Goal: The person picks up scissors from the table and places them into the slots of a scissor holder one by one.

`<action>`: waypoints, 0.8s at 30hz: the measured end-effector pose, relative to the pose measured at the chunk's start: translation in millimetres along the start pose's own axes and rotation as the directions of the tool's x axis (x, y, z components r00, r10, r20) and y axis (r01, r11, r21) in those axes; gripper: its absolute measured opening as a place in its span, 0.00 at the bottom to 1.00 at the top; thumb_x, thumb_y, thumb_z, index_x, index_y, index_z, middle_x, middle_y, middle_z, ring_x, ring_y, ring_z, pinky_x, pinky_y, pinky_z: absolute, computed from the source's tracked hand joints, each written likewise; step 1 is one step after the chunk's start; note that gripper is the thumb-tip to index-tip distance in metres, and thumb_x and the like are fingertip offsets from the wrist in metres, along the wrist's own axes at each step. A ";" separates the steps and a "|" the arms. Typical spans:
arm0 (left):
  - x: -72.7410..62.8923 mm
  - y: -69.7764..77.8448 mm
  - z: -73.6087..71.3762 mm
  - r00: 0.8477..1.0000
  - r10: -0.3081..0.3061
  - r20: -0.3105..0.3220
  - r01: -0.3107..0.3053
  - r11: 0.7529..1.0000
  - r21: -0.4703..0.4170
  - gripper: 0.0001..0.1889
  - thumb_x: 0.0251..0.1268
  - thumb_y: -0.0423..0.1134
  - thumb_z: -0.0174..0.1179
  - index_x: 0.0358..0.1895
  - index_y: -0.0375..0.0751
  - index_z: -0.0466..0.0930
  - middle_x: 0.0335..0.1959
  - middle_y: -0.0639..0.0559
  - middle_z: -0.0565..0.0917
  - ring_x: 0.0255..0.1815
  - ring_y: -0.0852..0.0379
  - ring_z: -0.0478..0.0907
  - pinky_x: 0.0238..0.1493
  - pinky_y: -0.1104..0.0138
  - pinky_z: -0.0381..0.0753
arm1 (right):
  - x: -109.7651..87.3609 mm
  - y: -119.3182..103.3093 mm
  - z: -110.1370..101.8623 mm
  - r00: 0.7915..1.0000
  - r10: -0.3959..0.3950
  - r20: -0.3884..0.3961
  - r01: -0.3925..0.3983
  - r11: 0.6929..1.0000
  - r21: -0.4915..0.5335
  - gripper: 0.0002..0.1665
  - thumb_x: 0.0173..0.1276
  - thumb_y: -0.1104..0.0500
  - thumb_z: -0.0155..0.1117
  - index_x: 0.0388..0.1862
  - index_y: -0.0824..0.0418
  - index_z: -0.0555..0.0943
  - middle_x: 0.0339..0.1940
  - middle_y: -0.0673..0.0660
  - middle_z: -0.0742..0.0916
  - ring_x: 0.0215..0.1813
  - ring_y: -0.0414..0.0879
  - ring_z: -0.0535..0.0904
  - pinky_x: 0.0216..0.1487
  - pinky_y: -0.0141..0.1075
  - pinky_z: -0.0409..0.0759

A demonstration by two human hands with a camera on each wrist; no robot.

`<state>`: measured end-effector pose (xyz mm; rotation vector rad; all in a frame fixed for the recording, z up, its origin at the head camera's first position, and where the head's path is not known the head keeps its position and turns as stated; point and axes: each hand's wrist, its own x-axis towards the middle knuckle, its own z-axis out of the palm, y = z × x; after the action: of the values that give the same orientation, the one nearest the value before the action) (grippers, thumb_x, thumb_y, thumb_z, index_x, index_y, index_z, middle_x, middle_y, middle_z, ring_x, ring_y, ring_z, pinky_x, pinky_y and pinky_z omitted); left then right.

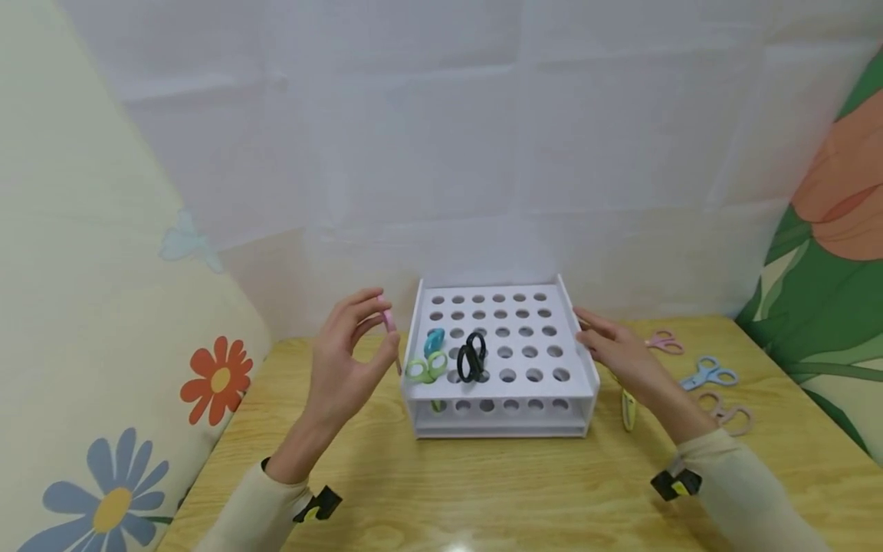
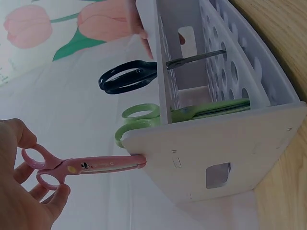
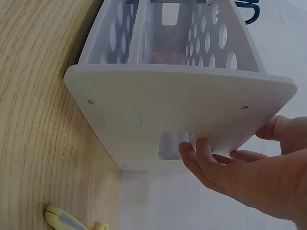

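Note:
My left hand (image 1: 348,356) pinches a pair of pink scissors (image 2: 96,167) by the handle loops, left of the white rack (image 1: 492,386). Their rounded tip overlaps the rack's left side panel (image 2: 225,148) in the left wrist view. My right hand (image 1: 624,354) touches the right side panel (image 3: 177,100), fingertips beside its cutout. In the rack's holes stand green scissors (image 1: 428,368), teal scissors (image 1: 434,342) and black scissors (image 1: 472,358), handles up.
On the table (image 1: 483,491), right of the rack, lie pink scissors (image 1: 664,342), blue scissors (image 1: 709,373), pale pink scissors (image 1: 724,414) and a yellow pair (image 1: 628,410) partly behind my right hand. A white sheet (image 1: 428,153) hangs behind the rack.

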<state>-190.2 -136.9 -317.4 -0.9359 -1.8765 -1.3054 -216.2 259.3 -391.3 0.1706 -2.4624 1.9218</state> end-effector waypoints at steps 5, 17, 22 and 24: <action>10.3 -3.8 4.8 0.996 0.079 -0.031 -0.078 0.996 0.035 0.21 0.54 0.15 0.65 0.54 0.20 0.77 0.61 0.32 0.75 0.58 0.39 0.75 0.56 0.48 0.77 | 1.1 -0.1 1.0 1.000 0.002 0.003 -0.002 1.000 -0.005 0.35 0.80 0.55 0.55 0.82 0.57 0.60 0.78 0.64 0.66 0.72 0.59 0.68 0.66 0.44 0.70; 35.6 -32.2 19.7 0.991 0.114 -0.072 -0.111 0.992 0.056 0.21 0.51 0.16 0.71 0.51 0.21 0.80 0.57 0.30 0.76 0.56 0.36 0.75 0.52 0.45 0.79 | 2.0 0.9 -1.3 1.000 -0.010 -0.007 0.010 1.000 -0.005 0.35 0.80 0.55 0.55 0.82 0.58 0.60 0.78 0.65 0.66 0.72 0.59 0.68 0.66 0.44 0.70; 36.6 -55.2 29.6 0.993 0.102 -0.053 -0.099 0.993 0.064 0.21 0.51 0.19 0.74 0.51 0.23 0.81 0.56 0.30 0.75 0.53 0.39 0.77 0.50 0.45 0.80 | 0.8 1.8 -1.9 1.000 -0.007 -0.009 0.007 1.000 -0.021 0.36 0.80 0.54 0.56 0.82 0.57 0.60 0.78 0.65 0.66 0.72 0.60 0.69 0.67 0.47 0.69; 36.3 -68.2 33.9 0.994 0.100 -0.046 -0.098 0.994 0.053 0.21 0.51 0.21 0.75 0.51 0.26 0.82 0.56 0.31 0.75 0.51 0.40 0.78 0.49 0.46 0.81 | 0.4 2.5 -2.2 1.000 -0.004 -0.012 0.004 1.000 -0.020 0.36 0.79 0.53 0.56 0.82 0.56 0.60 0.78 0.65 0.66 0.72 0.60 0.69 0.67 0.48 0.69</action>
<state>-270.6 -114.7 -329.7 -0.9500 -1.7946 -1.2053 -217.0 262.0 -393.1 0.1636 -2.4707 1.8902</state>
